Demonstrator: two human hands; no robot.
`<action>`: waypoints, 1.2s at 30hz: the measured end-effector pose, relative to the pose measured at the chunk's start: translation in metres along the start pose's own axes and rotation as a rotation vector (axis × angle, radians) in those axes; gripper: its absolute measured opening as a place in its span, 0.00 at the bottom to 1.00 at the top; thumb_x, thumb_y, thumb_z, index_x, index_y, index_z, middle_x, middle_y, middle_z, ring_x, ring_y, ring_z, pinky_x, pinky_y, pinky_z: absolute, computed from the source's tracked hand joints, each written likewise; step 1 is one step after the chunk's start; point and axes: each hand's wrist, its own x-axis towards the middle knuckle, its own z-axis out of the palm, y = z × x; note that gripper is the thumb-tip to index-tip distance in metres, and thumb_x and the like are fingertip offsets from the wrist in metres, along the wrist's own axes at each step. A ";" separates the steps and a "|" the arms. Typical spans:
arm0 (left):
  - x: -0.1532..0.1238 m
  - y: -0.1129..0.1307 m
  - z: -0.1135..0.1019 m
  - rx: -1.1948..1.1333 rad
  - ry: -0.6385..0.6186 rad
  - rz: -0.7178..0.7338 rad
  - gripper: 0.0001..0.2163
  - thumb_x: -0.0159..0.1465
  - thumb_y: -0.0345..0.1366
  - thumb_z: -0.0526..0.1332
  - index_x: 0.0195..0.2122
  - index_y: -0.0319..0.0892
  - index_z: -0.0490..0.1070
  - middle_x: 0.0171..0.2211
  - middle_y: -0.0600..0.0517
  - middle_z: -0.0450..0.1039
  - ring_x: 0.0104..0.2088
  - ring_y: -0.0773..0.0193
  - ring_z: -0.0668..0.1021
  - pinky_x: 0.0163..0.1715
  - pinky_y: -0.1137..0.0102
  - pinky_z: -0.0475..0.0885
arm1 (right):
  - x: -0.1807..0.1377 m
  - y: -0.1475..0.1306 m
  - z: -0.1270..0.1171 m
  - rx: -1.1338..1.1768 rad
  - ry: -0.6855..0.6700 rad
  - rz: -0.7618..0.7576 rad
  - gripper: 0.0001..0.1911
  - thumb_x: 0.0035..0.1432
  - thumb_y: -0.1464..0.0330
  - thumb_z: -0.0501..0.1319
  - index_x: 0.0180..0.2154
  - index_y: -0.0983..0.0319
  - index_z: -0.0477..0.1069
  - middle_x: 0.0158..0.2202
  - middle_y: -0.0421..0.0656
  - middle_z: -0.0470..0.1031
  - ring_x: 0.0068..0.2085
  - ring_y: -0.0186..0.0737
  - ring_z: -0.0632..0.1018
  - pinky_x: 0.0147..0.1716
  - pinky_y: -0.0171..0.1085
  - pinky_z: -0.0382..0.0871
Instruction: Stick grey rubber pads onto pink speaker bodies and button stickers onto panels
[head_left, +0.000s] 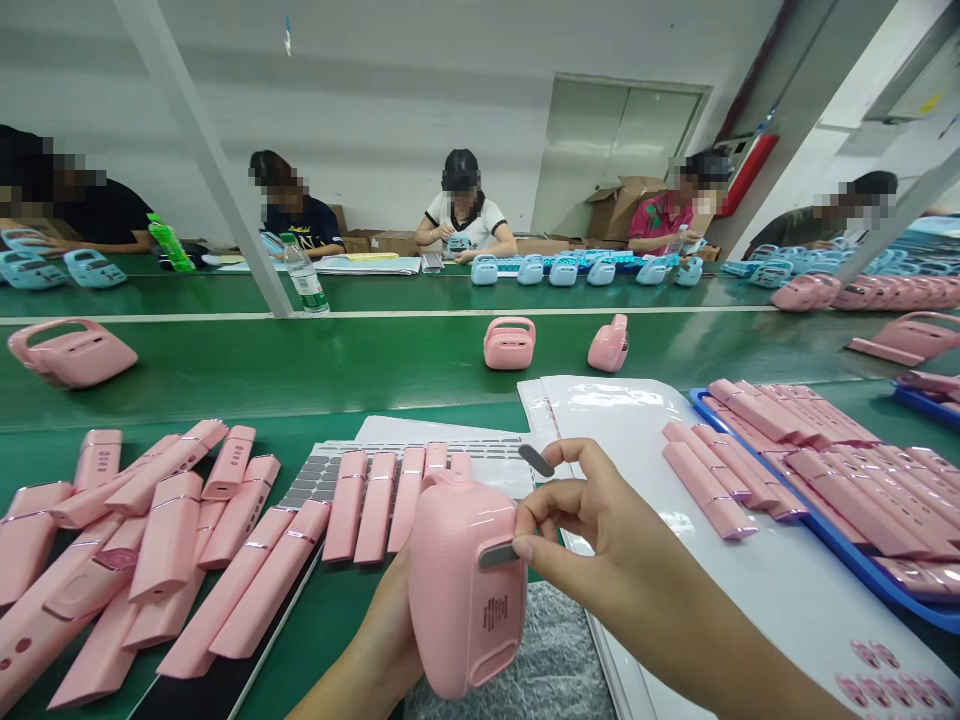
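My left hand [382, 640] is wrapped around a pink rounded plastic device [457, 600], held tilted above the table; its fingers are mostly hidden behind the body. One side of the device shows small printed text and a recess near the bottom. On that same side lies a grey oval pad [496, 555], its right end pinched by the thumb and a finger of my right hand [577, 520]. A second grey oval pad [535, 460] clings to a raised fingertip of that hand. Behind the device is a sheet of grey oval pads [319, 470].
Pink flat parts [165, 540] lie piled at left; more fill a blue tray [847, 560] at right. White sheets [637, 430] are under the right arm. Pink devices [510, 343] stand on the green conveyor [375, 360]. Several people sit opposite with blue devices [562, 270].
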 end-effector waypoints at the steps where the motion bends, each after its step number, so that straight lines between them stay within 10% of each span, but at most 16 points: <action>1: -0.001 0.001 0.001 -0.002 0.004 -0.002 0.13 0.54 0.41 0.65 0.38 0.40 0.73 0.24 0.51 0.73 0.23 0.64 0.71 0.26 0.69 0.67 | 0.000 0.000 0.000 0.000 0.003 0.004 0.20 0.50 0.73 0.59 0.44 0.55 0.55 0.26 0.34 0.74 0.30 0.38 0.71 0.30 0.37 0.65; 36: 0.003 -0.004 -0.006 0.040 -0.039 0.044 0.12 0.58 0.38 0.61 0.42 0.40 0.72 0.33 0.49 0.73 0.28 0.65 0.70 0.30 0.70 0.67 | 0.005 0.000 0.007 -0.058 0.120 -0.054 0.15 0.51 0.71 0.58 0.39 0.56 0.55 0.27 0.35 0.73 0.29 0.38 0.73 0.27 0.37 0.67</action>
